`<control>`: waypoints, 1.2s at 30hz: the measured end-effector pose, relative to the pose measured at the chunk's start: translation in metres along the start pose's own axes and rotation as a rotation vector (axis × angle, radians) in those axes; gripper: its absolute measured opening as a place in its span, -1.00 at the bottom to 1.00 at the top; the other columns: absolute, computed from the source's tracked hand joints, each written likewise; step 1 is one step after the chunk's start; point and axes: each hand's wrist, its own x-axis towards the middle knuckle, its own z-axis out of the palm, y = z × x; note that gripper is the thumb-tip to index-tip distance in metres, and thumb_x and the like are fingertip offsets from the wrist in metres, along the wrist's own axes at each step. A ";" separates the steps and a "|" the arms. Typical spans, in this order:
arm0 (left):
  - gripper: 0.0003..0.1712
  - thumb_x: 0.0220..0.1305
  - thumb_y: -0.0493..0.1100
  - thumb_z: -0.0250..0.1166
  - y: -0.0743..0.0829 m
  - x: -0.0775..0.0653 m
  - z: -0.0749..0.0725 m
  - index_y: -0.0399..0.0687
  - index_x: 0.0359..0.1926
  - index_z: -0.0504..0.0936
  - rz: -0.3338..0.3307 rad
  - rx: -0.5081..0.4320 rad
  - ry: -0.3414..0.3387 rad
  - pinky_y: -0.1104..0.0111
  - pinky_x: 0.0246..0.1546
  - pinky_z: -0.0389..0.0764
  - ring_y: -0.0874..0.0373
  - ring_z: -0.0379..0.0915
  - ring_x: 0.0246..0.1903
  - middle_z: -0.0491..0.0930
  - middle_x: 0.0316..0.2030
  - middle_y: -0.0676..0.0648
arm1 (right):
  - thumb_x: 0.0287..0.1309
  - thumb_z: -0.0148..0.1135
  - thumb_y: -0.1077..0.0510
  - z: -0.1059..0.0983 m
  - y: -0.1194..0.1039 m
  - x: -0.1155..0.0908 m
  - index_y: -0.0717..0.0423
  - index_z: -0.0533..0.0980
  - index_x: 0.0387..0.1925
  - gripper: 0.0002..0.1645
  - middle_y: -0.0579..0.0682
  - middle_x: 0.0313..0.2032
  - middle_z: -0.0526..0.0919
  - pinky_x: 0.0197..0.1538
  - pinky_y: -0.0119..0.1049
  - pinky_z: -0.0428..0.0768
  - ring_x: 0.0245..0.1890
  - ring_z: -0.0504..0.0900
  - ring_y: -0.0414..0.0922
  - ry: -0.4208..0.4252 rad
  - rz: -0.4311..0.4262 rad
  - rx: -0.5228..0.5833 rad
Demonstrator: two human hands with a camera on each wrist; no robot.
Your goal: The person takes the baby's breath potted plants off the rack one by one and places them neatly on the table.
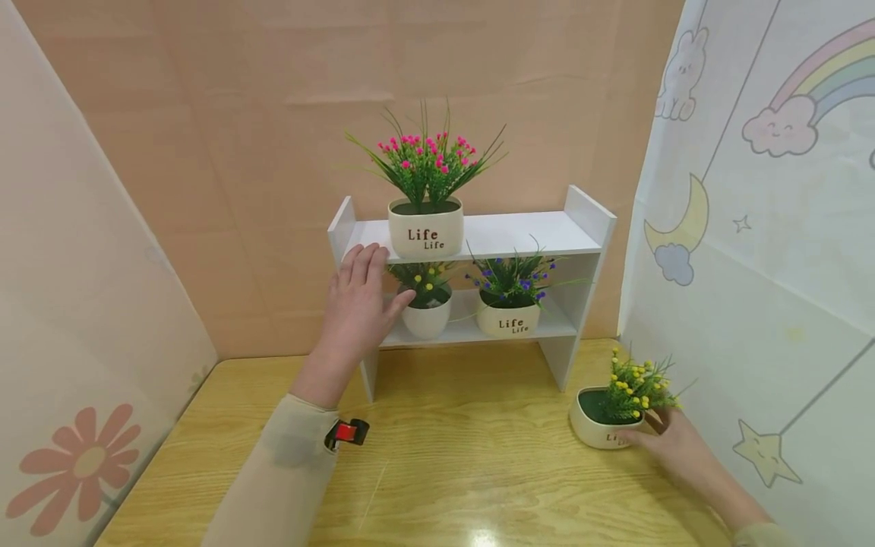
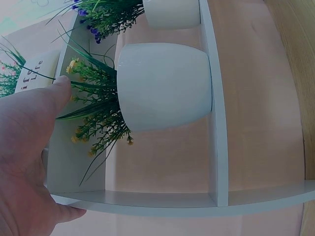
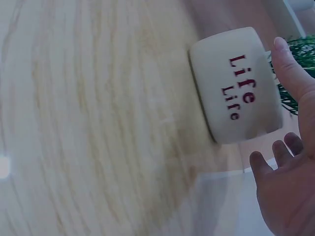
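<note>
My left hand (image 1: 357, 308) rests at the left end of the white shelf (image 1: 526, 232), fingers on the upper board and thumb in front of the lower opening. Close to that thumb, a white pot with yellow flowers (image 1: 427, 317) stands on the middle board; its plain side shows in the left wrist view. On the wooden table at the right sits a cream "Life" pot with yellow flowers (image 1: 593, 431). My right hand (image 1: 680, 448) is spread at its right side, thumb by the rim and the other fingertips beside the wall, a gap showing in the right wrist view.
A cream pot with pink flowers (image 1: 427, 235) stands on the upper board, left of centre. Below it to the right, a pot with purple flowers (image 1: 509, 319) shares the middle board. Patterned cloth walls (image 1: 772, 304) border the table (image 1: 465, 456).
</note>
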 end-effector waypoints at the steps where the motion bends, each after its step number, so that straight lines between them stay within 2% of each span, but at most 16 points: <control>1: 0.01 0.58 0.30 0.32 0.000 0.000 0.000 -0.12 0.70 0.08 0.001 -0.001 0.002 -0.28 0.62 0.06 -0.24 -0.21 0.70 0.07 0.68 -0.25 | 0.33 0.61 0.17 -0.003 -0.002 -0.001 0.24 -0.40 0.76 0.51 0.57 0.66 -0.12 0.26 -0.64 0.34 0.54 0.07 0.66 0.000 0.011 -0.003; 3: 0.01 0.58 0.29 0.33 -0.001 0.000 0.000 -0.12 0.69 0.08 0.004 -0.002 0.007 -0.28 0.61 0.06 -0.24 -0.21 0.70 0.08 0.68 -0.25 | 0.36 0.58 0.20 -0.009 -0.006 -0.005 0.17 -0.50 0.75 0.54 0.61 0.65 -0.19 0.23 -0.64 0.38 0.52 0.07 0.69 0.010 0.016 0.003; 5: 0.01 0.58 0.29 0.33 -0.001 0.000 0.000 -0.13 0.69 0.08 0.007 -0.004 0.010 -0.29 0.61 0.07 -0.24 -0.21 0.70 0.08 0.68 -0.25 | 0.38 0.54 0.26 -0.014 -0.010 -0.008 0.15 -0.56 0.74 0.54 0.63 0.64 -0.22 0.21 -0.69 0.37 0.57 0.02 0.62 0.031 -0.013 0.003; 8: 0.00 0.58 0.29 0.33 -0.002 0.000 0.000 -0.13 0.69 0.09 0.009 -0.007 0.014 -0.29 0.61 0.06 -0.25 -0.21 0.70 0.09 0.67 -0.26 | 0.38 0.49 0.37 -0.019 -0.014 -0.010 0.16 -0.49 0.76 0.47 0.57 0.65 -0.21 0.27 -0.75 0.29 0.73 -0.05 0.08 0.073 -0.116 -0.001; 11: 0.00 0.59 0.28 0.33 -0.002 -0.001 0.000 -0.14 0.68 0.10 0.011 -0.010 0.016 -0.30 0.61 0.06 -0.25 -0.20 0.70 0.10 0.67 -0.26 | 0.39 0.43 0.44 -0.025 -0.021 -0.012 0.16 -0.45 0.77 0.42 0.44 0.71 -0.22 0.35 -0.76 0.18 0.59 -0.05 -0.49 0.102 -0.204 -0.018; 13: -0.01 0.59 0.28 0.33 -0.002 -0.001 0.000 -0.15 0.68 0.10 0.011 -0.010 0.016 -0.30 0.61 0.06 -0.25 -0.20 0.70 0.10 0.66 -0.26 | 0.40 0.42 0.44 -0.029 -0.028 -0.012 0.11 -0.44 0.78 0.42 0.35 0.74 -0.25 0.38 -0.76 0.15 0.52 -0.03 -0.61 0.107 -0.230 -0.025; 15: -0.01 0.59 0.28 0.33 -0.002 -0.001 0.000 -0.15 0.68 0.10 0.011 -0.009 0.015 -0.30 0.61 0.06 -0.25 -0.20 0.70 0.10 0.66 -0.27 | 0.40 0.43 0.43 -0.033 -0.036 -0.013 0.03 -0.44 0.79 0.43 0.25 0.76 -0.26 0.39 -0.76 0.15 0.54 -0.02 -0.60 0.109 -0.237 -0.035; 17: 0.00 0.59 0.29 0.32 -0.002 -0.001 0.000 -0.14 0.68 0.10 0.011 -0.006 0.013 -0.30 0.61 0.07 -0.25 -0.20 0.70 0.10 0.67 -0.26 | 0.40 0.45 0.40 -0.036 -0.045 -0.013 -0.05 -0.43 0.80 0.45 0.19 0.78 -0.25 0.38 -0.77 0.16 0.59 -0.04 -0.50 0.115 -0.233 -0.060; 21: 0.01 0.58 0.30 0.32 -0.002 -0.002 0.000 -0.14 0.69 0.09 0.009 -0.004 0.009 -0.29 0.61 0.07 -0.25 -0.20 0.70 0.09 0.67 -0.26 | 0.39 0.50 0.32 -0.042 -0.064 -0.014 -0.17 -0.40 0.81 0.47 0.05 0.79 -0.24 0.30 -0.83 0.11 0.74 -0.11 0.06 0.128 -0.222 -0.120; 23: 0.02 0.58 0.30 0.32 -0.002 -0.002 0.000 -0.14 0.70 0.09 0.008 -0.005 0.008 -0.29 0.61 0.06 -0.25 -0.21 0.70 0.09 0.68 -0.26 | 0.36 0.54 0.32 -0.045 -0.073 -0.014 -0.19 -0.38 0.81 0.49 0.03 0.79 -0.24 0.29 -0.85 0.06 0.69 -0.13 0.39 0.142 -0.240 -0.144; 25: 0.02 0.58 0.30 0.32 -0.002 -0.002 0.000 -0.14 0.70 0.09 0.006 -0.005 0.005 -0.28 0.62 0.05 -0.25 -0.21 0.71 0.08 0.68 -0.26 | 0.32 0.56 0.33 -0.048 -0.083 -0.013 -0.20 -0.35 0.82 0.50 0.02 0.79 -0.24 0.29 -0.86 0.04 0.64 -0.15 0.53 0.158 -0.269 -0.163; 27: 0.02 0.58 0.31 0.31 -0.002 -0.002 0.000 -0.13 0.70 0.08 0.006 -0.005 0.003 -0.28 0.62 0.04 -0.24 -0.22 0.71 0.08 0.68 -0.26 | 0.29 0.59 0.33 -0.052 -0.094 -0.011 -0.18 -0.30 0.82 0.51 0.09 0.79 -0.24 0.32 -0.86 0.00 0.64 -0.17 0.55 0.180 -0.294 -0.184; 29: 0.02 0.58 0.31 0.31 -0.001 -0.002 0.000 -0.13 0.70 0.08 0.007 -0.005 0.002 -0.28 0.62 0.04 -0.24 -0.22 0.71 0.08 0.69 -0.26 | 0.26 0.62 0.30 -0.054 -0.106 -0.010 -0.19 -0.26 0.83 0.51 0.15 0.78 -0.23 0.53 -0.66 -0.05 0.65 -0.15 0.54 0.203 -0.306 -0.209; 31: 0.02 0.58 0.31 0.31 -0.001 -0.002 0.000 -0.13 0.70 0.08 0.009 -0.004 0.004 -0.28 0.62 0.05 -0.24 -0.22 0.71 0.08 0.68 -0.26 | 0.25 0.64 0.28 -0.055 -0.120 -0.008 -0.21 -0.23 0.83 0.50 0.20 0.77 -0.21 0.59 -0.54 -0.11 0.67 -0.15 0.50 0.219 -0.318 -0.228; 34: 0.02 0.58 0.30 0.32 -0.001 -0.002 0.000 -0.14 0.70 0.09 0.014 -0.004 0.012 -0.28 0.62 0.06 -0.24 -0.21 0.71 0.09 0.68 -0.26 | 0.20 0.67 0.27 -0.055 -0.141 -0.003 -0.29 -0.20 0.83 0.52 0.19 0.76 -0.17 0.61 -0.51 -0.13 0.71 -0.13 0.37 0.234 -0.344 -0.243; 36: 0.02 0.58 0.30 0.32 -0.001 -0.002 -0.001 -0.14 0.70 0.09 0.015 -0.005 0.015 -0.28 0.62 0.06 -0.24 -0.20 0.71 0.09 0.67 -0.26 | 0.16 0.69 0.31 -0.053 -0.156 0.001 -0.30 -0.16 0.82 0.54 0.16 0.76 -0.13 0.48 -0.72 -0.10 0.73 -0.11 0.27 0.234 -0.375 -0.239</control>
